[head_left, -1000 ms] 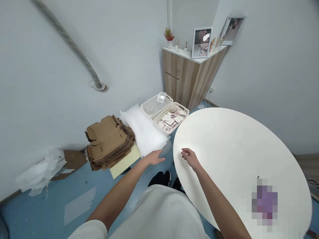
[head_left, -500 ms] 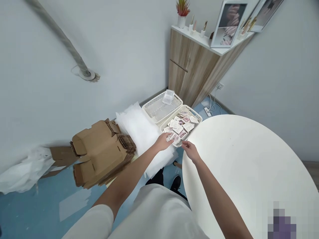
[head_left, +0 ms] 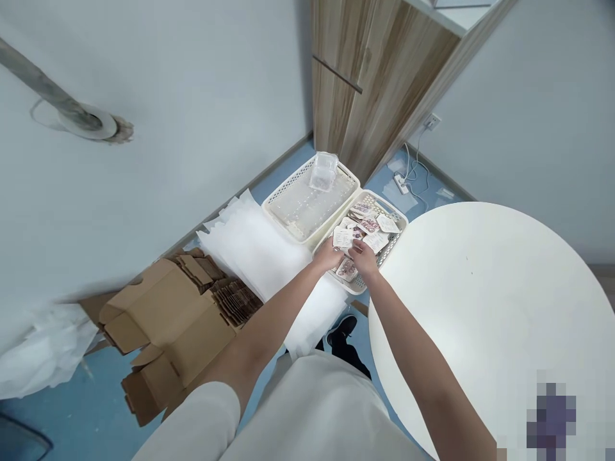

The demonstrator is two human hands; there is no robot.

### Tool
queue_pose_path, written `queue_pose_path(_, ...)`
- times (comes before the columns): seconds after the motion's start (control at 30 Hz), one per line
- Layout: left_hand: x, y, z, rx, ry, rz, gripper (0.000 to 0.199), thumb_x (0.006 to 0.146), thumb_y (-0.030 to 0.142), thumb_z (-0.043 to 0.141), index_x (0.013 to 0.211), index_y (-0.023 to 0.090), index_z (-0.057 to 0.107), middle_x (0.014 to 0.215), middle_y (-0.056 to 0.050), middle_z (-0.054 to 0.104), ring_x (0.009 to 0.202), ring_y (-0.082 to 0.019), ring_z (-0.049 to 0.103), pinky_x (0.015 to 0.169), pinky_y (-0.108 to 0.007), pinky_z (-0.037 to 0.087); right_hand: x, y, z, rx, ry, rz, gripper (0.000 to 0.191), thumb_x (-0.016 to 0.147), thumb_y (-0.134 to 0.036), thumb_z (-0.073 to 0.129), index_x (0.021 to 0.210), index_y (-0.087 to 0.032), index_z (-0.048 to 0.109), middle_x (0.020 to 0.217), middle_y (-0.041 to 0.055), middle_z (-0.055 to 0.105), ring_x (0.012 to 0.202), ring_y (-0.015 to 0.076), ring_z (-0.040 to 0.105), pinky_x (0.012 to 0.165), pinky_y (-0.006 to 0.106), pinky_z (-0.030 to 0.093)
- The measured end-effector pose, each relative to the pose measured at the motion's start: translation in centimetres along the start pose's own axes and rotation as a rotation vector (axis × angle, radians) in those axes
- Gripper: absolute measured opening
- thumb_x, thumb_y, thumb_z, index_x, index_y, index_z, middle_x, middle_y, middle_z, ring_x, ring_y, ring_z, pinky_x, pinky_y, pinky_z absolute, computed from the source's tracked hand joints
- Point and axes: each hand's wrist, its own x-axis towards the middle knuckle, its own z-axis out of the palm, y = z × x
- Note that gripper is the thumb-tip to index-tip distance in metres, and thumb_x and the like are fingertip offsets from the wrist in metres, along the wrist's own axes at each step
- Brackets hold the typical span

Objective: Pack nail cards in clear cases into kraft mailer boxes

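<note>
My left hand (head_left: 328,255) reaches over the near left side of a white perforated basket (head_left: 400,225), fingers closed at the lower edge of a white printed card (head_left: 343,237). Close by on the right, my right hand (head_left: 364,258) has its bent fingertips at that card's right edge, over the same basket. Under and around both hands lie several loose cards, some white with text, such as a white card (head_left: 375,242), others with pink and purple pictures, such as a picture card (head_left: 346,269). My fingers hide part of the pile.
A second basket (head_left: 283,225) adjoins on the left, with a clear plastic box (head_left: 324,171) at its far end. White sheets (head_left: 269,246) and flattened cardboard boxes (head_left: 168,307) lie left. A round white table (head_left: 490,307) stands right, a wooden cabinet (head_left: 379,70) behind, cables (head_left: 417,168) on the floor.
My right hand has moved from the basket's near rim in over the cards, nearer to my left hand. My left hand has reached farther in. The view has tipped down.
</note>
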Motion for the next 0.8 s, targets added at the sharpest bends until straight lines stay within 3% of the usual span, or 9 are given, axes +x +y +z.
queue_pose_path(0.27,0.7,-0.7,0.7,-0.178,-0.084,0.038,0.045,0.069,0.016,0.052,0.113,0.019,0.05,0.108,-0.006,0.061,0.096,-0.018,0.056,0.081,-0.029,0.042,1.3,1.5,1.3,-0.062,0.072,-0.053,0.048,0.063,-0.019,0.054,0.11,-0.016,0.049,0.109,0.0086,0.058,0.097,0.0187,0.056,0.086,0.037,0.043)
queue_pose_path(0.43,0.5,-0.7,0.8,-0.139,-0.06,0.021,0.046,0.069,0.016,0.054,0.114,0.021,0.05,0.109,-0.005,0.061,0.099,-0.02,0.055,0.084,-0.031,0.04,1.2,1.5,1.5,-0.057,0.086,-0.068,0.047,0.063,-0.018,0.055,0.11,-0.016,0.049,0.109,0.0077,0.058,0.097,0.0184,0.055,0.087,0.037,0.042)
queue_pose_path(0.8,-2.3,0.6,2.0,-0.21,0.018,0.161,0.057,0.068,0.013,0.055,0.123,0.02,0.041,0.119,-0.007,0.053,0.11,-0.02,0.048,0.093,-0.034,0.036,-2.5,0.0,-0.4,0.109,0.081,-0.117,0.039,0.065,-0.021,0.056,0.103,-0.015,0.048,0.1,0.0092,0.06,0.088,0.0174,0.058,0.077,0.034,0.047)
